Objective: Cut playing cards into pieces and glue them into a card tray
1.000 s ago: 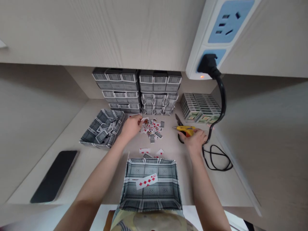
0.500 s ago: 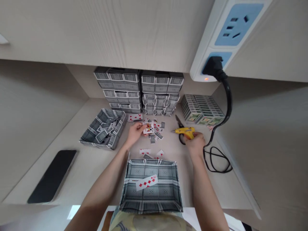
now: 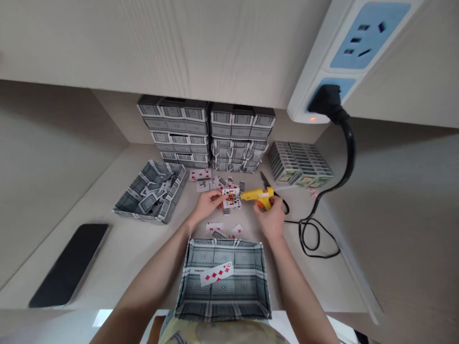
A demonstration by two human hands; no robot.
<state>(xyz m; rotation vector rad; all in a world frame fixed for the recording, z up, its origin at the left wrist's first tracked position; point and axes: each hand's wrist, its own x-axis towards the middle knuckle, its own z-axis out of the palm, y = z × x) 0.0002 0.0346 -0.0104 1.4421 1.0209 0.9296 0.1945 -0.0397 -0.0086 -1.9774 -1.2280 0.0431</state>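
Between the fingers of my left hand (image 3: pixel 209 202) is a playing card (image 3: pixel 231 197), a jack, face up above a scatter of cut card pieces (image 3: pixel 226 182). My right hand (image 3: pixel 271 217) is wrapped round the handle of a yellow hot glue gun (image 3: pixel 258 194). Its nozzle points left and reaches the card's right edge; whether it touches I cannot tell. Closer to my body stands an open box made of playing cards (image 3: pixel 224 298), with a six of diamonds strip (image 3: pixel 217 274) lying inside. Black-handled scissors (image 3: pixel 264 179) lie partly hidden behind the glue gun.
A second card box (image 3: pixel 124 210) at left holds loose card pieces. Stacked card boxes (image 3: pixel 190 126) line the back, with card packs (image 3: pixel 301 165) to their right. A phone (image 3: pixel 70 265) lies left. The black cord (image 3: pixel 351 153) hangs from a power strip (image 3: pixel 324 71) at right.
My right hand has lifted the glue gun and brought it left to the card. My left hand has moved the card slightly right and nearer to me.
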